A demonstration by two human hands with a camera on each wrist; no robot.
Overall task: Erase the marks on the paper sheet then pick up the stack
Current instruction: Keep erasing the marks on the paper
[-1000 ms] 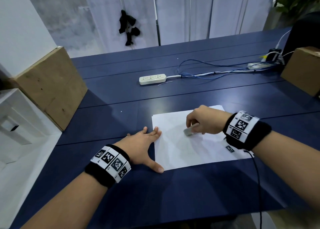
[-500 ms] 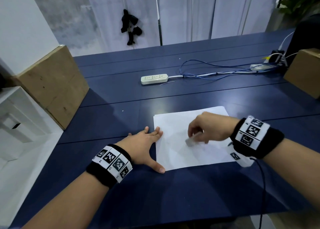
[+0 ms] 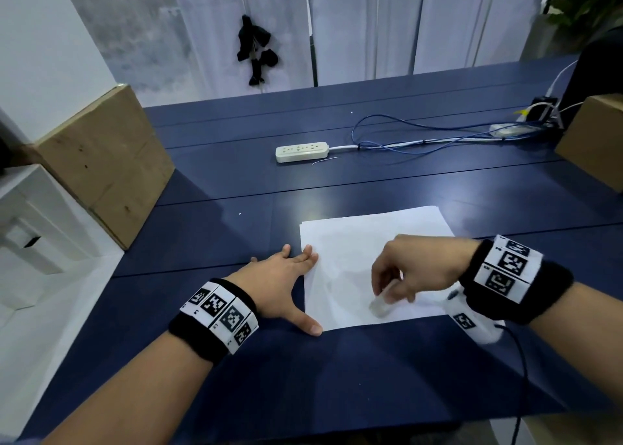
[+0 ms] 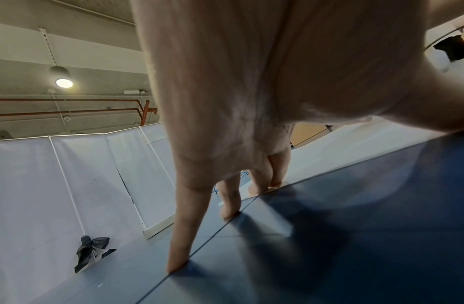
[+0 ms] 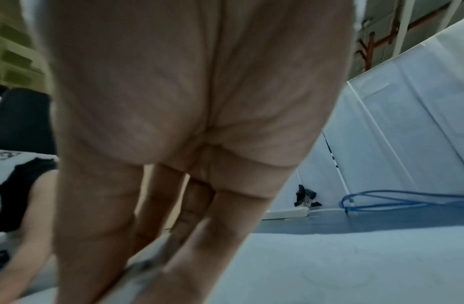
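— Paper stack (image 3: 367, 252): where is it seen?
— It is laid flat on the dark blue bench (image 3: 236, 188), in the lower right of centre of the head view, its edges slightly fanned at the far side.
— How is the left hand (image 3: 283, 276) placed?
— It is spread flat, fingers straight, at the left edge of the stack; the fingertips are set on the paper's edge, the thumb on the bench by the near corner. Nothing is held in that grip.
— And the right hand (image 3: 418, 266)?
— Its grip is closed narrowly round a small pale eraser (image 3: 379, 306), which is pressed onto the sheet near the lower edge. The eraser is blurred.
— What else is seen?
— Cardboard boxes (image 3: 101, 161) at both sides, and a white power strip (image 3: 301, 151) with blue cables (image 3: 421, 141) in the upper middle.
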